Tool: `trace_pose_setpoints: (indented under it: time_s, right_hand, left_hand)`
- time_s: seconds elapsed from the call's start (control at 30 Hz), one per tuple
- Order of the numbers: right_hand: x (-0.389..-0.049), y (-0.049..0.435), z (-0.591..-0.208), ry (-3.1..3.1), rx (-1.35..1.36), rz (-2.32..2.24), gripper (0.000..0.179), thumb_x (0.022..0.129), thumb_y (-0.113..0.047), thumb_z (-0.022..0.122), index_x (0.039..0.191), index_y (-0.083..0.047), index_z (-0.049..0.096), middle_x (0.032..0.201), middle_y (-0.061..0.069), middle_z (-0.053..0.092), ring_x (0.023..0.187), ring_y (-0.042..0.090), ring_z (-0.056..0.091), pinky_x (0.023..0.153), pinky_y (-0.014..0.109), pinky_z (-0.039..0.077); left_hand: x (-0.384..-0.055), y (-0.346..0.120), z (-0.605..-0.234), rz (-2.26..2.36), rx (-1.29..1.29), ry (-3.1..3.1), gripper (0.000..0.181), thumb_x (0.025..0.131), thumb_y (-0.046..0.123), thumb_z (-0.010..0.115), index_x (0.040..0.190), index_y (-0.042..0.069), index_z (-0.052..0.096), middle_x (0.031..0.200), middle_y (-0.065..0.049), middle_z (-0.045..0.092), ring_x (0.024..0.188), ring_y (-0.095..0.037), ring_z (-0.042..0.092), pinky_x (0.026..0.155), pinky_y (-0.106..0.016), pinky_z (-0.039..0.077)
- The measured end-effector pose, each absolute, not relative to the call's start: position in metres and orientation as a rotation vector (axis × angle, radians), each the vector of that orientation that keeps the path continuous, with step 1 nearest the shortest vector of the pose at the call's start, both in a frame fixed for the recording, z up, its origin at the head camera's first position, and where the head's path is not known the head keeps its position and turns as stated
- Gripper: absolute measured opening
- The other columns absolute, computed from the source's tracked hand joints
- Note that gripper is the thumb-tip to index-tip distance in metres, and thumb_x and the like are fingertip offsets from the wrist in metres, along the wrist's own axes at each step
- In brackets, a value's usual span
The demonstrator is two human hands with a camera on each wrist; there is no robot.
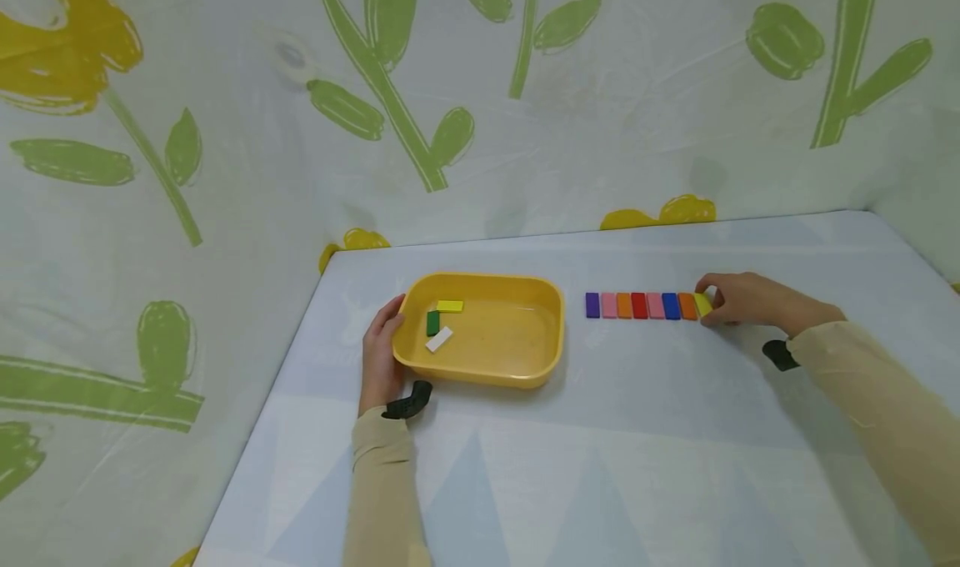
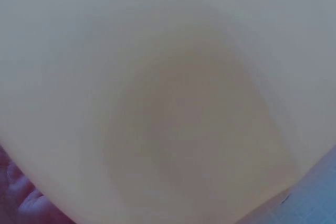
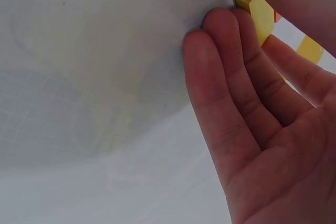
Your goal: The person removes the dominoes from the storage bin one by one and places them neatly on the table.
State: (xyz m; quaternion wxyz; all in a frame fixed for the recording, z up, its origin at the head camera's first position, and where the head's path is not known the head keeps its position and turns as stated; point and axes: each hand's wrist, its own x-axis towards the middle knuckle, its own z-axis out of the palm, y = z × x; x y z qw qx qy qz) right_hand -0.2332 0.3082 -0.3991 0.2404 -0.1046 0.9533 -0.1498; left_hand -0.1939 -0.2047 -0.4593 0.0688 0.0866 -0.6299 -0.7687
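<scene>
R hand (image 1: 738, 298) pinches yellow block (image 1: 702, 303) btwn thumb & fingertips, other fingers side by side; block sits tilted at the row's (image 1: 639, 306) end. Prob. light, stiff, bit slick, hard to break; best hold = long edges. L hand (image 1: 381, 354) grips tub (image 1: 502, 329) by its nearest end; can't tell if those fingers are spread. Count: 1 tub, 11 blocks: 1 in R fingers; 7 left of them (2 pink, 2 orange, 1 ea. purple, red, blue); 3 in tub, right of L fingers (yellow, green, white).
</scene>
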Motion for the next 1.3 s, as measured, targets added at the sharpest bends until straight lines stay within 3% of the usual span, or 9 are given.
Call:
trace_pose_setpoints:
  time_s: [0.37,0.7,1.0,1.3]
  right_hand:
    - [-0.232,0.305,-0.398,2.626,-0.277,-0.384,0.064,0.072,-0.040,0.070,0.114,0.001,0.044,0.081,0.004,0.057,0.067,0.016,0.051,0.062,0.030,0.047]
    - [-0.229,0.305,-0.387,2.633,-0.296,-0.359,0.083,0.072,-0.048,0.067,0.128,0.003,0.033,0.089,0.008,0.057,0.074,0.020,0.052,0.065,0.038,0.049]
    - [-0.234,0.292,-0.371,2.821,-0.330,-0.419,0.064,0.083,-0.047,0.055,0.123,0.002,0.046,0.106,0.019,0.052,0.090,0.030,0.050,0.073,0.046,0.047]
    - [-0.243,0.248,-0.361,2.933,-0.429,-0.363,0.041,0.086,-0.025,0.058,0.121,-0.005,0.051,0.122,0.022,0.040,0.106,0.036,0.043,0.084,0.053,0.042]
  left_hand:
    - [-0.193,-0.205,-0.459,-2.321,0.277,-1.896,0.033,0.090,0.027,0.049,0.122,0.023,0.053,0.129,0.008,0.045,0.116,-0.010,0.043,0.093,-0.021,0.039]
    - [-0.193,-0.205,-0.458,-2.324,0.267,-1.893,0.034,0.090,0.028,0.050,0.123,0.022,0.053,0.130,0.007,0.044,0.116,-0.011,0.043,0.094,-0.023,0.038]
    - [-0.195,-0.205,-0.459,-2.318,0.295,-1.900,0.033,0.090,0.027,0.049,0.122,0.023,0.053,0.129,0.007,0.045,0.116,-0.011,0.043,0.095,-0.024,0.037]
    - [-0.195,-0.205,-0.459,-2.322,0.296,-1.886,0.033,0.090,0.028,0.050,0.122,0.023,0.053,0.129,0.007,0.045,0.115,-0.011,0.044,0.094,-0.024,0.038]
